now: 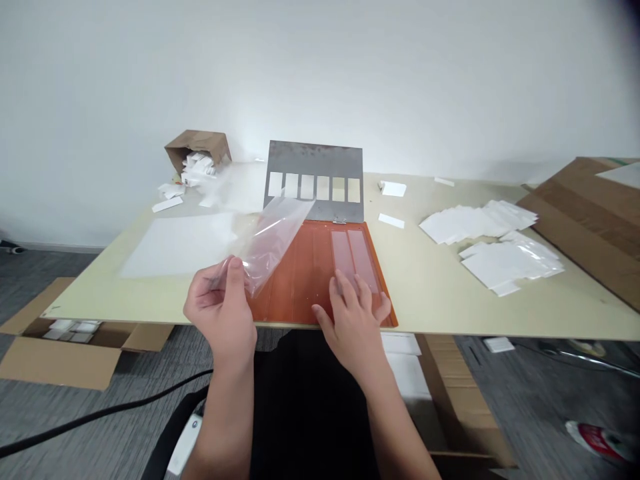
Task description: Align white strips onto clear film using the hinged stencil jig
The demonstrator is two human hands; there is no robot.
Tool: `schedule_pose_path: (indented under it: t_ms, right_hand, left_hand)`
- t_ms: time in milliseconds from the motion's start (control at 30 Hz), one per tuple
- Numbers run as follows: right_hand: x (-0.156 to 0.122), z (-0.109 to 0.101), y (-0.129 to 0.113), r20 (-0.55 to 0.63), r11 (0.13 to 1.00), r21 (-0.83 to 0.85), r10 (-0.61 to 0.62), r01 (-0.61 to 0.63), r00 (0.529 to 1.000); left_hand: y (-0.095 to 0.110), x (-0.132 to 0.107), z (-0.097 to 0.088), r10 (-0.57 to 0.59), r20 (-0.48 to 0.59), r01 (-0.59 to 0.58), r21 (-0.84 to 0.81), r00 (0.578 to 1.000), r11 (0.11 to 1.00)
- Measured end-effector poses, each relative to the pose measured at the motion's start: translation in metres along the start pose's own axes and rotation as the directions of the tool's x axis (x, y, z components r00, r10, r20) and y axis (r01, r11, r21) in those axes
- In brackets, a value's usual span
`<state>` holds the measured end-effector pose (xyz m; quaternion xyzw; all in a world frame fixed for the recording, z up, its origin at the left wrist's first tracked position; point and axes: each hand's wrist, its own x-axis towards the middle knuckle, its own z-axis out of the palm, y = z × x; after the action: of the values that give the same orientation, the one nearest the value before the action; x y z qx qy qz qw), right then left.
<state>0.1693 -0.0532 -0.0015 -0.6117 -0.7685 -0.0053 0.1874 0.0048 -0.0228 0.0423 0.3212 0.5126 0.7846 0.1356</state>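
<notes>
The fingers [235, 275] of your left hand [223, 313] are clamped on one end of a clear plastic film [275, 237], with the thumb on top. From the pinch the film rises toward the far side, above the left half of the orange tray [300, 273]. The fingers [350, 297] of your right hand [355, 327] are a little apart, lie flat and hold nothing. Their tips rest on the near end of two pale strips [354, 257], which lie side by side in the right half of the tray.

The tray sits at the middle of the near edge of the surface [440, 293]. A grey metal plate [315, 167] with five windows stands up from the tray's far edge.

I judge that the step in hand is the seating of the strips, with the film held off the tray. The next move calls, I think, for flat and steady pressure from the right hand, so that the strips do not slide.

Both forearms come in over the near edge. The left hand is raised off the surface and the right palm is low, at the tray's near edge.
</notes>
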Motion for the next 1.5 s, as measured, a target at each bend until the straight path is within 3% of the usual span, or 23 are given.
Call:
schedule_pose_path:
  t_ms: [133, 167, 267, 300, 400, 433, 533, 567, 667, 800, 867, 933, 1067, 1167, 1200, 1300, 1333, 1433, 1500]
  right_hand:
    - [-0.016, 0.000, -0.015, 0.079, 0.985, 0.034, -0.169, 0.167, 0.983]
    - [-0.018, 0.001, -0.017, 0.067, 0.988, 0.029, -0.154, 0.152, 0.986]
    - [-0.020, 0.007, -0.024, -0.031, 0.996, -0.064, 0.060, -0.062, 0.998]
    - [-0.019, 0.010, -0.026, -0.033, 0.995, -0.071, 0.063, -0.065, 0.997]
    - [-0.018, 0.014, -0.033, 0.021, 0.993, -0.015, -0.115, 0.115, 0.993]
    - [-0.018, 0.015, -0.035, 0.011, 0.994, -0.014, -0.107, 0.107, 0.994]
    - [-0.016, 0.016, -0.038, -0.058, 0.995, -0.069, 0.070, -0.074, 0.996]
    - [-0.016, 0.017, -0.039, -0.049, 0.997, -0.061, 0.047, -0.050, 0.998]
    - [-0.018, 0.017, -0.038, 0.013, 0.985, 0.016, -0.174, 0.174, 0.985]
    - [-0.018, 0.017, -0.036, -0.062, 0.999, -0.034, 0.026, -0.028, 0.998]
    - [-0.017, 0.016, -0.038, -0.018, 0.993, 0.011, -0.116, 0.116, 0.993]
    - [-0.017, 0.016, -0.041, 0.003, 0.956, 0.072, -0.287, 0.286, 0.958]
    - [-0.016, 0.019, -0.050, -0.079, 0.996, 0.001, -0.089, 0.090, 0.993]
    - [-0.018, 0.022, -0.055, -0.055, 0.953, 0.044, -0.298, 0.301, 0.953]
    - [-0.019, 0.023, -0.056, -0.073, 0.945, 0.053, -0.318, 0.322, 0.945]
    - [-0.020, 0.023, -0.059, -0.173, 0.979, 0.048, -0.189, 0.200, 0.967]
    - [-0.019, 0.022, -0.059, -0.214, 0.972, 0.081, -0.199, 0.221, 0.956]
    - [-0.011, 0.018, -0.058, -0.436, 0.893, 0.253, -0.239, 0.373, 0.868]
    - [-0.001, 0.014, -0.057, -0.559, 0.873, 0.369, -0.066, 0.320, 0.827]
  left_hand:
    - [0.001, -0.001, 0.001, 0.000, 0.008, 0.001, -0.015, 1.000, 1.000]
    - [0.001, -0.001, 0.001, 0.002, 0.003, -0.002, -0.023, 1.000, 1.000]
    - [0.002, 0.000, 0.001, 0.017, -0.009, -0.018, -0.046, 1.000, 0.999]
    - [0.002, 0.000, 0.001, 0.019, -0.009, -0.020, -0.046, 1.000, 0.999]
    - [0.003, 0.000, 0.001, 0.010, -0.002, -0.010, -0.022, 1.000, 1.000]
    - [0.003, -0.001, 0.001, 0.005, -0.001, -0.005, -0.013, 1.000, 1.000]
    - [0.003, -0.002, 0.001, 0.007, -0.004, -0.007, 0.006, 1.000, 1.000]
    - [0.003, -0.002, 0.001, 0.008, -0.002, -0.008, 0.011, 1.000, 1.000]
    - [0.003, -0.003, 0.001, 0.009, 0.008, -0.009, 0.014, 1.000, 1.000]
    - [0.003, -0.002, 0.001, 0.014, -0.005, -0.014, 0.013, 1.000, 1.000]
    - [0.003, -0.003, 0.001, 0.001, -0.001, -0.001, 0.003, 1.000, 1.000]
    - [0.003, -0.003, 0.001, -0.009, 0.005, 0.010, -0.014, 1.000, 1.000]
    - [0.003, -0.003, 0.000, -0.010, 0.005, 0.010, 0.001, 1.000, 1.000]
    - [0.003, -0.002, 0.000, -0.022, -0.003, 0.022, -0.016, 1.000, 1.000]
    - [0.003, -0.002, 0.000, -0.027, -0.007, 0.027, -0.032, 1.000, 0.999]
    - [0.003, -0.001, 0.000, -0.052, 0.003, 0.052, -0.060, 0.999, 0.997]
    - [0.003, -0.001, 0.000, -0.068, 0.008, 0.068, -0.058, 0.998, 0.996]
    - [0.001, -0.001, 0.001, -0.132, -0.004, 0.131, -0.051, 0.991, 0.990]
    - [-0.002, -0.002, 0.001, -0.170, -0.004, 0.169, -0.060, 0.985, 0.984]
